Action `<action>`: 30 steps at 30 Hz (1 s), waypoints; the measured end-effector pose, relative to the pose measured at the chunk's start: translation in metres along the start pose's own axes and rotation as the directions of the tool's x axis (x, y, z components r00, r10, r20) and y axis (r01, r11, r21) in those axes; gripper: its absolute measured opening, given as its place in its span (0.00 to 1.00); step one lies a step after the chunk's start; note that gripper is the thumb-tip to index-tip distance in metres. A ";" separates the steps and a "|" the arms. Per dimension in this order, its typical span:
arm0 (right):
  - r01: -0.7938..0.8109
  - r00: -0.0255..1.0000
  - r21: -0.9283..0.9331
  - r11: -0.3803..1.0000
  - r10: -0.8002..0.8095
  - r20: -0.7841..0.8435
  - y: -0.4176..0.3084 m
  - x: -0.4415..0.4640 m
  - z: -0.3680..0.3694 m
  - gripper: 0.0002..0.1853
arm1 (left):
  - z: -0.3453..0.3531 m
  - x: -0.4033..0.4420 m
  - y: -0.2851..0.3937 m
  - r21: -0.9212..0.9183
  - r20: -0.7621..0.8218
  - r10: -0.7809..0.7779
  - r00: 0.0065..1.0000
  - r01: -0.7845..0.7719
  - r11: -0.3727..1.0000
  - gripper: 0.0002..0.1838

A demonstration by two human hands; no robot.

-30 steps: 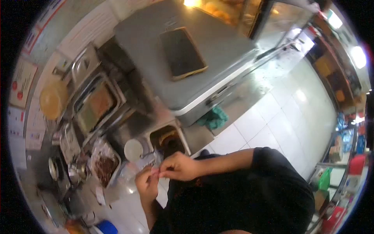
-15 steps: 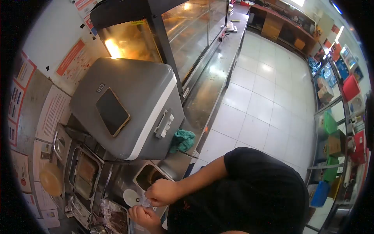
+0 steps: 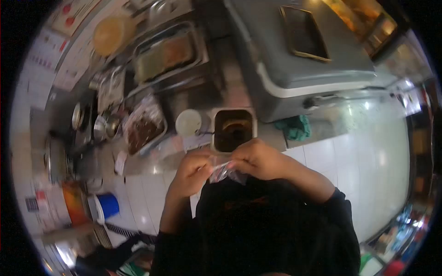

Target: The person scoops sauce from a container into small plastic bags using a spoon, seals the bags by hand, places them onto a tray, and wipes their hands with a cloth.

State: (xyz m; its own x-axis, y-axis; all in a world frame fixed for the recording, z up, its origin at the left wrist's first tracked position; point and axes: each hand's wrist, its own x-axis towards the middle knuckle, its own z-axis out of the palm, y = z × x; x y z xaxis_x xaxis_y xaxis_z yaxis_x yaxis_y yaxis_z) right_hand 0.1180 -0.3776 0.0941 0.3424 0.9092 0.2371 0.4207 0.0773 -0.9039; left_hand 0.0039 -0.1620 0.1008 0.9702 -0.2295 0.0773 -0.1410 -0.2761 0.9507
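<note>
1. Left of centre: tray of dark food, probably parked within reach.
2. Mid-frame: left hand, fingers pinching a small clear bag.
3. Just right: right hand pinches its other side, presumably for tautness.

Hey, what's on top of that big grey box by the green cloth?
A flat, dark, phone-like device lies on the grey box. It covers the patch of lid beneath it, and the closed lid hides whatever is inside.
</note>
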 end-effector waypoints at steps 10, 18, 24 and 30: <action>0.015 0.999 0.048 0.999 -0.013 -0.045 -0.001 0.008 0.011 0.08 | 0.044 -0.002 0.012 -0.575 -0.338 -0.017 0.941 -0.192 0.796 0.60; 0.043 0.988 -0.291 0.956 -0.083 -0.129 -0.003 0.011 0.021 0.11 | 0.038 -0.019 -0.015 0.096 -0.446 0.240 0.862 -0.220 0.971 0.39; 0.210 0.962 -0.478 0.853 -0.268 -0.057 0.008 0.009 0.026 0.17 | 0.038 -0.025 -0.018 0.606 -0.257 0.190 0.948 0.005 0.795 0.18; 0.149 0.988 -0.400 0.904 -0.156 0.017 0.030 0.006 0.031 0.09 | 0.036 -0.046 -0.028 0.528 -0.185 -0.072 0.980 0.161 0.834 0.14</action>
State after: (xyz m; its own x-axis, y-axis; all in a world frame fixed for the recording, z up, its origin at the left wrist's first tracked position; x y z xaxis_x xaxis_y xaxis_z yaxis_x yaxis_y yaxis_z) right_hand 0.1061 -0.3574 0.0571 0.2586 0.8928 0.3689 0.7679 0.0417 -0.6393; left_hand -0.0436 -0.1775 0.0595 0.9975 -0.0326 0.0625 -0.0654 -0.7597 0.6469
